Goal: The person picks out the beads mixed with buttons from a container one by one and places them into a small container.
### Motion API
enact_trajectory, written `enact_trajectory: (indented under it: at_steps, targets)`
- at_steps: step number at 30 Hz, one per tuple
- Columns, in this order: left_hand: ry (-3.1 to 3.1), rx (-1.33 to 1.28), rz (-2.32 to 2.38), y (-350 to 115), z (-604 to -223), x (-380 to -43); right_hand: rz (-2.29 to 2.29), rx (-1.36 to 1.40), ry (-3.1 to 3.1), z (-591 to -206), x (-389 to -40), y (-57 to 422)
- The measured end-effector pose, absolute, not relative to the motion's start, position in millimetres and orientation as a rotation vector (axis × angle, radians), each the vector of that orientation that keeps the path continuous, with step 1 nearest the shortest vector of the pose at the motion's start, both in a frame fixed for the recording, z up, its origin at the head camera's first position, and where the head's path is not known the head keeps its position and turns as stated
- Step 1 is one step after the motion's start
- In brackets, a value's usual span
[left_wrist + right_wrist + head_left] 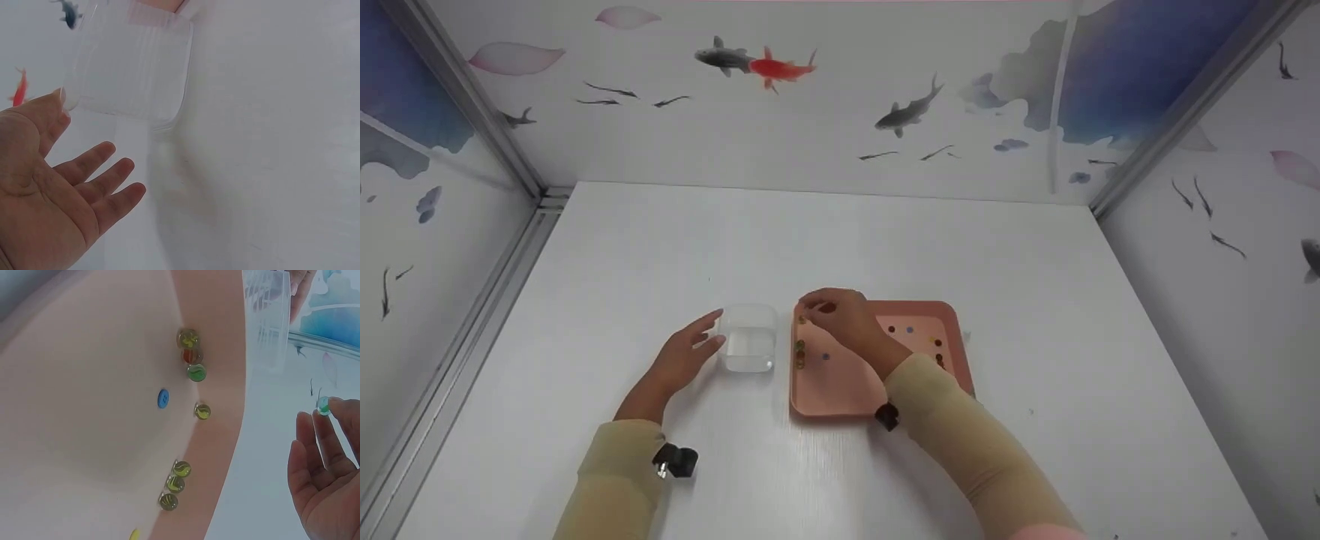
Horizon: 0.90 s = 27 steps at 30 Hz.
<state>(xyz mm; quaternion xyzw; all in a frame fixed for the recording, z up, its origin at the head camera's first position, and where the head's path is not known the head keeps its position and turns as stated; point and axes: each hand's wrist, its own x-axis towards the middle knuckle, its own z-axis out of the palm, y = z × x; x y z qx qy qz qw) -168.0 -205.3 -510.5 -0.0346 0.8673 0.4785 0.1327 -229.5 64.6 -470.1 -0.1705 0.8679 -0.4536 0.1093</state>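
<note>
My right hand is over the far left corner of a pink tray. In the right wrist view its thumb and a fingertip pinch a clear glass marble with green in it. Along the tray's wall lie several more marbles, among them a green one and a yellow-swirled one. A blue button lies flat near them. Left of the tray stands a clear plastic box. My left hand is at its left side, fingers loosely extended, with fingertips right at the box wall.
Towards the tray's right side lie another blue button and several small dark pieces. Part of a yellow piece shows at the bottom of the right wrist view. The white table is bounded by printed panels.
</note>
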Motion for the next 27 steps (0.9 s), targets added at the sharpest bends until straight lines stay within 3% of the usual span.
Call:
enact_trajectory:
  at_steps: [27]
  targets:
    - [2.486, -0.095, 1.421, -205.7, -508.1, -167.6, -1.304, -0.553, 2.567, -463.6, -230.5, 36.0]
